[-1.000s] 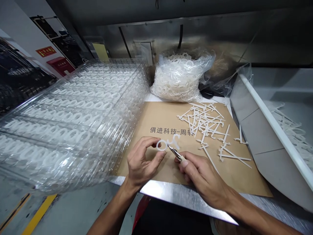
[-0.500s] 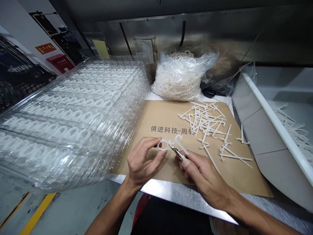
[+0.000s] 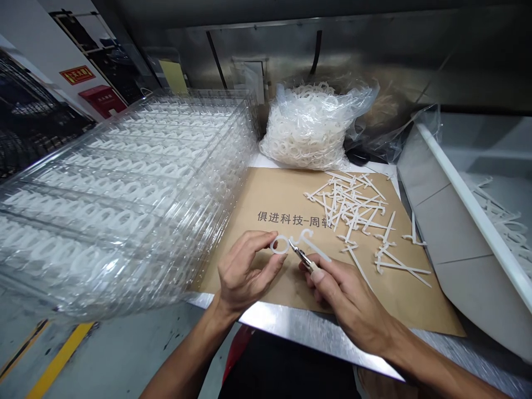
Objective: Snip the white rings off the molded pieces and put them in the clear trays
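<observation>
Person's L hand (image 3: pixel 249 269) is pinching a white ring (image 3: pixel 279 253) btwn index & thumb: index tip is touching the upper L rim, thumb is pressing at the lower rim. Those 2 digits are standing apart w/ the ring filling the gap; other L fingers are curling behind, mostly hidden. R hand (image 3: pixel 338 285) is gripping small metal nippers (image 3: pixel 302 257): thumb is lying along the pale handle, fingers are wrapping round underneath, partly hidden. Nipper tips are pointing up-L, right at the ring's R edge; too small to tell if blades are parting or meeting. Just R of the tips, a hooked white stem (image 3: pixel 318 250) is slanting down twd the R index; can't tell if it's joining the ring.

Both hands are hovering over a brown cardboard sheet (image 3: pixel 266 191), below its printed characters (image 3: pixel 293 219). On the sheet's R side, loose white stems (image 3: pixel 353 208) are lying in a tangle, a few apart nearer the R hand. Behind, a clear bag (image 3: pixel 305 133) is bulging w/ white rings. Far L, stacked clear trays (image 3: pixel 226 172) are holding rows of white pcs. Far R, a grey bin (image 3: pixel 432 221) is standing beside the sheet, more white pcs inside.
</observation>
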